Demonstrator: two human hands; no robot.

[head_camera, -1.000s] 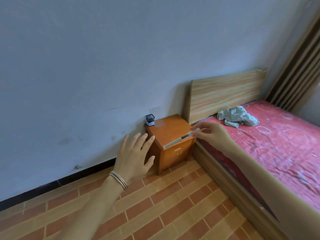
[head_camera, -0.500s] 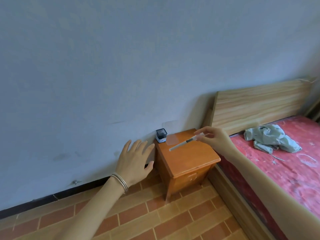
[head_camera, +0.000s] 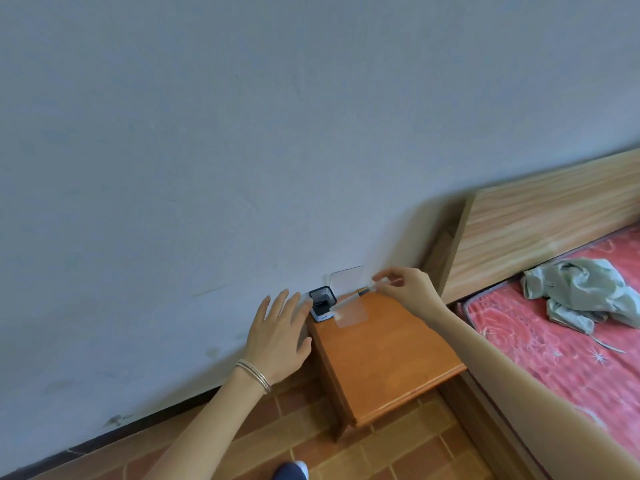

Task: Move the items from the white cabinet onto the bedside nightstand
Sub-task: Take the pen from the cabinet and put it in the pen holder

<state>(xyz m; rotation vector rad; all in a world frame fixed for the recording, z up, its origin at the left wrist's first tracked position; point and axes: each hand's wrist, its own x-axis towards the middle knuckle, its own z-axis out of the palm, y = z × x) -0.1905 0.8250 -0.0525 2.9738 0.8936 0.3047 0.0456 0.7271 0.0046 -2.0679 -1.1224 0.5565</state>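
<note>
Pen [head_camera: 358, 294]: white barrel with a black section, held tilted above the rear of the nightstand [head_camera: 388, 362], upper end toward the bed, lower end just beside the right edge of the holder [head_camera: 322, 304]; contact with the holder cannot be told. Right hand [head_camera: 412, 289]: grip clamped on the pen's upper end, pinched between thumb and fingertips, forearm reaching in over the bed's edge. Holder: small cube, black top and white base, standing upright on the rear left corner of the nightstand, next to the wall [head_camera: 242, 150]. Clear sheet [head_camera: 351, 317]: one part lies flat on the nightstand top just right of the holder, under the pen's lower end; a second clear panel stands against the wall behind it. Left hand [head_camera: 277, 337]: grip apart, fingers straight and spread, holding nothing, beside the nightstand's left edge with fingertips near the holder; contact cannot be told. Thin bangles [head_camera: 252, 370] on that wrist. Nightstand: orange-brown wood, set between the wall and the headboard [head_camera: 547, 223]. Bed [head_camera: 554, 358]: red patterned cover, a crumpled pale green cloth [head_camera: 581, 299] lying on it. Floor [head_camera: 294, 441]: brick-pattern tile.
</note>
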